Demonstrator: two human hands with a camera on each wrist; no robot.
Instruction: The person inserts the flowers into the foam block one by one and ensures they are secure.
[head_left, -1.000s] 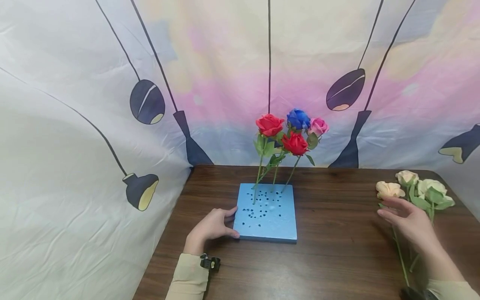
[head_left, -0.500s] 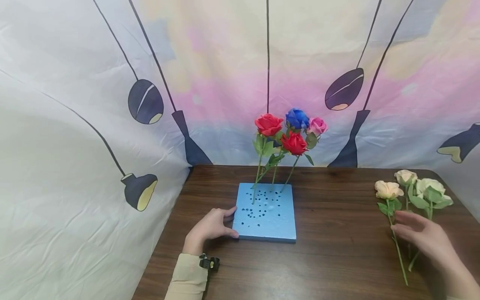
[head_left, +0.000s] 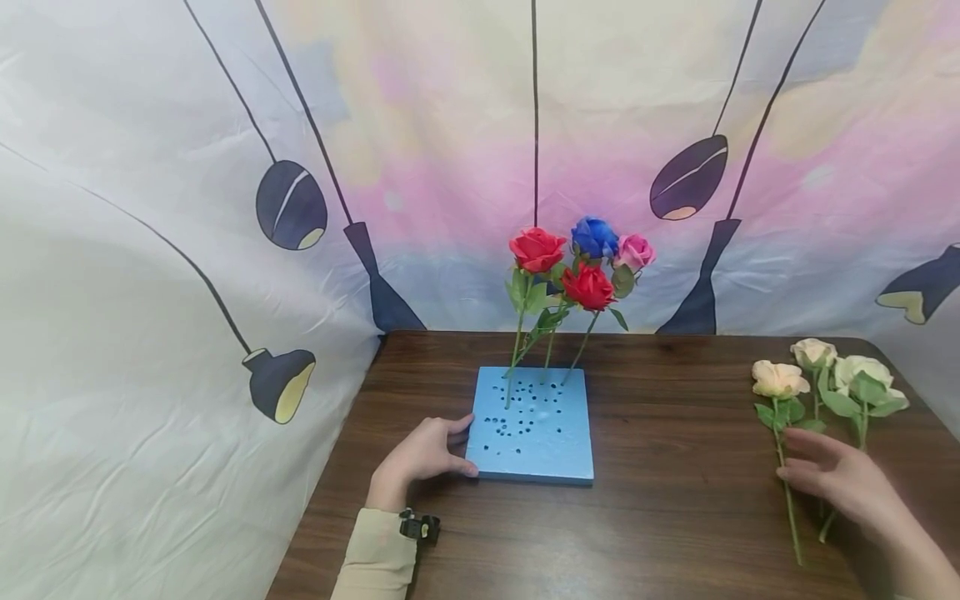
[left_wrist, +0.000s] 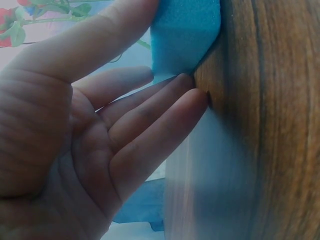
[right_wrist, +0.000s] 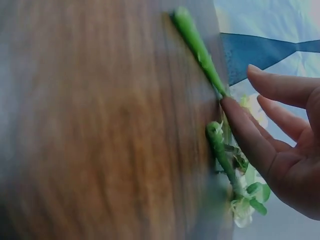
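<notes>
At the left edge of a pale blue foam board (head_left: 562, 454), my left hand (head_left: 423, 454) rests thumb and forefinger against its side; the left wrist view shows the fingers extended beside the foam (left_wrist: 182, 37). Two red roses (head_left: 537, 249), a blue rose (head_left: 595, 237) and a pink rose (head_left: 635, 252) stand in the board's holes. On the right, a peach rose (head_left: 780, 380) lies with its stem by the fingertips of my right hand (head_left: 843, 479). In the right wrist view its thumb and fingers are spread, one fingertip at the green stem (right_wrist: 197, 50).
A cream rose (head_left: 812, 353) and a pale green-white rose (head_left: 866, 379) lie beyond the right hand. Many small holes dot the board. The brown wooden table (head_left: 675, 500) ends at a printed cloth backdrop (head_left: 465, 167).
My right hand has drawn back from the peach rose's bloom down to its stem. The stem's lower end has shifted slightly left. My left hand stays at the board.
</notes>
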